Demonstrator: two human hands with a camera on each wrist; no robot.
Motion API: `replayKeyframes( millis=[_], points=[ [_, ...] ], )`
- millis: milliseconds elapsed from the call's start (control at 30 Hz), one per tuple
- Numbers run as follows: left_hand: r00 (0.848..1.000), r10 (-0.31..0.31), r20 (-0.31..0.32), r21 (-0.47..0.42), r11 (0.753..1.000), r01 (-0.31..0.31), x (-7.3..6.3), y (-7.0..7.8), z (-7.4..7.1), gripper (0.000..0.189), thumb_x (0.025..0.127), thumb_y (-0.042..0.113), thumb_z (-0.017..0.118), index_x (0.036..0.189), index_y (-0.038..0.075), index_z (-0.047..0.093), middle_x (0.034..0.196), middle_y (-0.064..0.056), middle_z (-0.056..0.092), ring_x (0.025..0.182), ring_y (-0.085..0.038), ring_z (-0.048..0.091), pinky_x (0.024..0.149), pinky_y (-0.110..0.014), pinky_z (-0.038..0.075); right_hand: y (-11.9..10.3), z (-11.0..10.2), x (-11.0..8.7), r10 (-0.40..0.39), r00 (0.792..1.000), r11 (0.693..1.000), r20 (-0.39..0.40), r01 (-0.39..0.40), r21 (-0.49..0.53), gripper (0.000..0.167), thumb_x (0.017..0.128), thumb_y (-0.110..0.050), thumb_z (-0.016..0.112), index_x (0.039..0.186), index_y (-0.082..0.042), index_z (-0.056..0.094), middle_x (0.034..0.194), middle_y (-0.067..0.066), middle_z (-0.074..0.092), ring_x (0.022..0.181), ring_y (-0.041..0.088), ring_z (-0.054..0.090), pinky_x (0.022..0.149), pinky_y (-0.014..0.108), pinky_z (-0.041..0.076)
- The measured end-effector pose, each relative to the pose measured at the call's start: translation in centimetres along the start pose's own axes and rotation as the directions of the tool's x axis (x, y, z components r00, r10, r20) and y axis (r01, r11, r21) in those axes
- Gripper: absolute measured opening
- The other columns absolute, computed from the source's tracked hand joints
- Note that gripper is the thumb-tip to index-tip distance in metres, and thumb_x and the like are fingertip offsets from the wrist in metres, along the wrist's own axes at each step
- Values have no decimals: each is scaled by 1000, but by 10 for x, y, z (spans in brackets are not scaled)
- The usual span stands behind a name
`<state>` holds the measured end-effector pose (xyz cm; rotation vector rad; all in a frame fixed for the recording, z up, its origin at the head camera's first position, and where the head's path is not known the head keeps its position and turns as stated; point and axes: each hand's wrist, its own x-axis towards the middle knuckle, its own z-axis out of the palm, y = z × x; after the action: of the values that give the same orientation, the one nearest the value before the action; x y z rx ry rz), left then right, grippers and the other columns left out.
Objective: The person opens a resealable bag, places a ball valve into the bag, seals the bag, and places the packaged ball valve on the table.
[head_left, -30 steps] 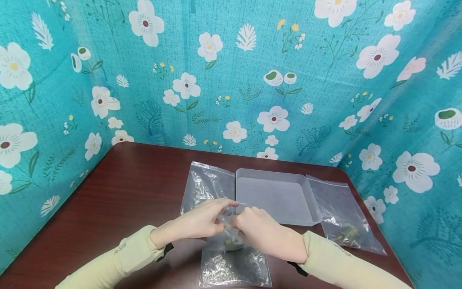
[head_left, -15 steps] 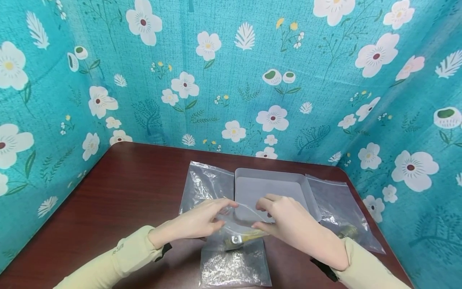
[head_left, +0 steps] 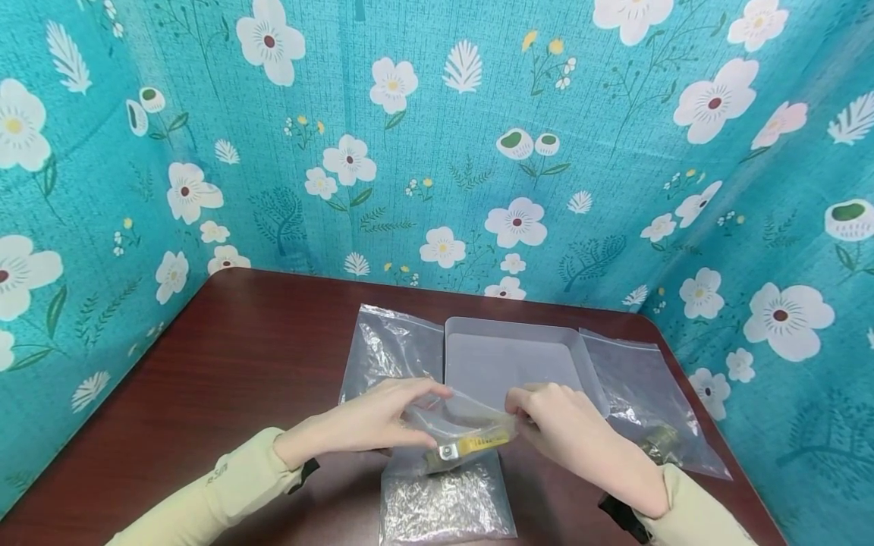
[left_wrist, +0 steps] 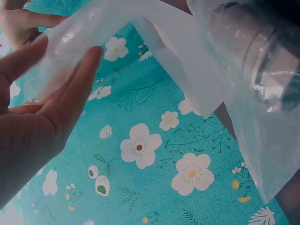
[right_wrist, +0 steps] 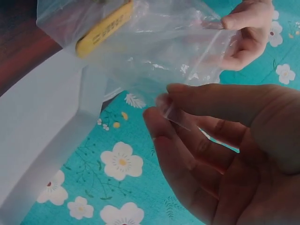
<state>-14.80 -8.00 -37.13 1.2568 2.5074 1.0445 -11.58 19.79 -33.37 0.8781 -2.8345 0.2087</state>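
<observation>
A clear zip bag hangs between my two hands with its mouth spread apart. Inside it is a valve with a yellow lever handle, bearing printed marks; its metal body shows through the plastic in the left wrist view. My left hand holds the bag's mouth at one side, thumb and forefinger well apart with plastic between them. At the opposite side, my right hand pinches the bag's edge between thumb and fingertips.
A shallow grey tray stands behind the hands. Another clear bag lies left of it, and one holding a brass-coloured fitting lies right. A crinkled clear bag lies nearest the front. A floral curtain surrounds the table.
My right hand has moved right, away from the left, and has taken the bag's right edge. The bag's mouth has widened, bringing the yellow handle into view. The left hand has barely moved.
</observation>
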Motion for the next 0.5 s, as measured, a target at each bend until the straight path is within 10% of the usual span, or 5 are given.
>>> replayKeyframes(
  millis=[100, 300, 500],
  points=[
    [998, 49, -26, 21, 999, -48, 0, -2, -1, 39, 93, 12, 67, 131, 10, 58, 131, -3, 66, 119, -14, 63, 94, -25, 54, 3, 0, 1, 1, 1000, 1000, -15, -1, -5, 26, 79, 1, 71, 78, -23, 61, 67, -16, 54, 58, 0, 43, 48, 17, 32],
    [996, -12, -93, -178, 984, -5, -2, -11, -2, 33, 97, 6, 61, 127, 16, 52, 107, -6, 76, 58, 0, 56, 51, -14, 36, 12, 2, -1, -8, 999, 999, -53, 11, 49, 27, 78, -3, 76, 78, -25, 62, 72, -18, 57, 63, -1, 52, 51, 17, 38],
    [965, -148, -216, -266, 960, 88, -9, -20, 3, 18, 95, 15, 66, 111, 15, 56, 81, 1, 76, 65, 1, 58, 61, -16, 45, 16, 8, -5, -16, 991, 989, -133, 35, 143, 28, 78, -2, 76, 78, -26, 63, 71, -20, 53, 64, -5, 47, 53, 14, 37]
  ],
)
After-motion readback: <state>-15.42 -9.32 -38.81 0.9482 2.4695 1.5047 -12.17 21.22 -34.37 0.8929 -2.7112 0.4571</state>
